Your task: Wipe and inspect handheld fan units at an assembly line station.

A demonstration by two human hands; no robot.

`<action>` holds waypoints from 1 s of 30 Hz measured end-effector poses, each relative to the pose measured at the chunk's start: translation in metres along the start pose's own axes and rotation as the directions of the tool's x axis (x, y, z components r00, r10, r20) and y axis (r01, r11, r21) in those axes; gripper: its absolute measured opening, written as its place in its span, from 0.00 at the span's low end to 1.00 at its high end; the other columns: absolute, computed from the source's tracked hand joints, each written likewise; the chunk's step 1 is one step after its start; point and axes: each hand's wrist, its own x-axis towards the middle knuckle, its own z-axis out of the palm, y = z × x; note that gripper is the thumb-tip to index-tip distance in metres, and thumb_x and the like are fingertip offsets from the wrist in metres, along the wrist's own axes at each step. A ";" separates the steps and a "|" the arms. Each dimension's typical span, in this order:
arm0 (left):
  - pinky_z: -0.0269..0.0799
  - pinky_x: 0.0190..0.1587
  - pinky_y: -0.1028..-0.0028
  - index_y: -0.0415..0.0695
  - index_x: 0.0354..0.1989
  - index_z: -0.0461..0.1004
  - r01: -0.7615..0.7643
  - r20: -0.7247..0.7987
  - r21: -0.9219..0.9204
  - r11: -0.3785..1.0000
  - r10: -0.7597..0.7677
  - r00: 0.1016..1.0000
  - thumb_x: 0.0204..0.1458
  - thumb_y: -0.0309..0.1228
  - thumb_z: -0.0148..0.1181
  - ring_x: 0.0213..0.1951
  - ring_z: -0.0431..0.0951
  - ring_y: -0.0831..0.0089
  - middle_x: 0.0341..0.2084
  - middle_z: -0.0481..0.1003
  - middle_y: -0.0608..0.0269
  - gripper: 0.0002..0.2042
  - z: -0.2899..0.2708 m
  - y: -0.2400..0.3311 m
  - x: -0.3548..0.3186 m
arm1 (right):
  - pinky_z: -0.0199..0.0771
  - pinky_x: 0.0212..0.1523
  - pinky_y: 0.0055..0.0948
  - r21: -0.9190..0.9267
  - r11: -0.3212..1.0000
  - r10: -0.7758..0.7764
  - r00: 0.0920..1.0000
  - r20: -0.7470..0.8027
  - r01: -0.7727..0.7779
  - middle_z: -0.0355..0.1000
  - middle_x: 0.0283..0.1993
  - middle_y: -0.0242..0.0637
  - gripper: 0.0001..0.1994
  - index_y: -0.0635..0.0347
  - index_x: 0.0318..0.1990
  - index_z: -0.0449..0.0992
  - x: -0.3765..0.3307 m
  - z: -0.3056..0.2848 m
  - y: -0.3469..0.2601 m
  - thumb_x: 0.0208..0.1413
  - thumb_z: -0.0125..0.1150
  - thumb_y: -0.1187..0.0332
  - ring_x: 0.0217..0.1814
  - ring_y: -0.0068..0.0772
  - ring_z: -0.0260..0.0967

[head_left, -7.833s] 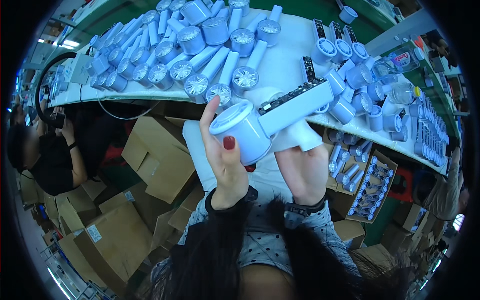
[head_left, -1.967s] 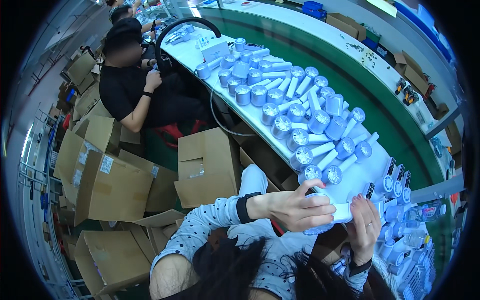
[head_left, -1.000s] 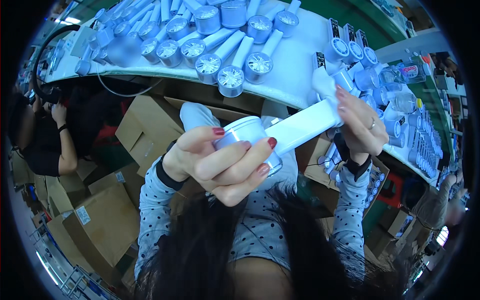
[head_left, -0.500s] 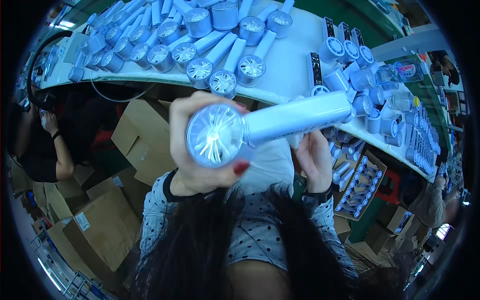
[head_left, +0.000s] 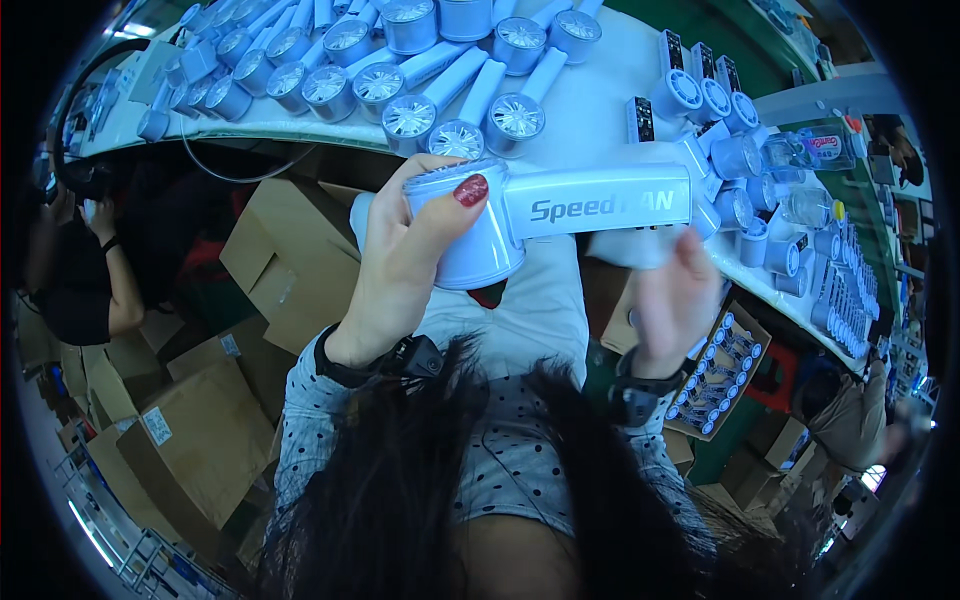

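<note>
My left hand [head_left: 392,250] is closed round the drum-shaped head of a pale handheld fan [head_left: 600,198], its thumb with a dark red nail pressed on the side. The fan lies sideways in the air, its handle pointing right and dark lettering facing me. Below the handle's far end, my right hand [head_left: 678,300] is smeared by motion. A soft white piece, looking like a cloth [head_left: 630,248], shows at its fingers under the handle; the grip on it is blurred.
Many similar fans [head_left: 410,115] lie in rows on the white worktable [head_left: 590,110]. More fans and clear plastic bottles [head_left: 805,207] crowd the right side. A carton of small round-headed parts [head_left: 715,375] stands below. Open cardboard boxes [head_left: 205,440] fill the lower left, near another person's arm [head_left: 122,285].
The fan has turned in my left hand: its clear ribbed face now tips upward and away, and the handle's lettered side faces me. My right hand has moved right.
</note>
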 end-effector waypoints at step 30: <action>0.66 0.36 0.74 0.34 0.44 0.59 -0.655 0.402 0.506 0.561 0.519 0.755 0.27 0.32 0.73 0.33 0.70 0.68 0.32 0.67 0.55 0.35 -0.019 -0.014 -0.013 | 0.65 0.27 0.34 -0.357 -0.678 0.660 0.746 0.091 0.643 0.61 0.26 0.38 0.15 0.61 0.33 0.64 0.048 0.068 0.013 0.48 0.54 0.58 0.27 0.40 0.65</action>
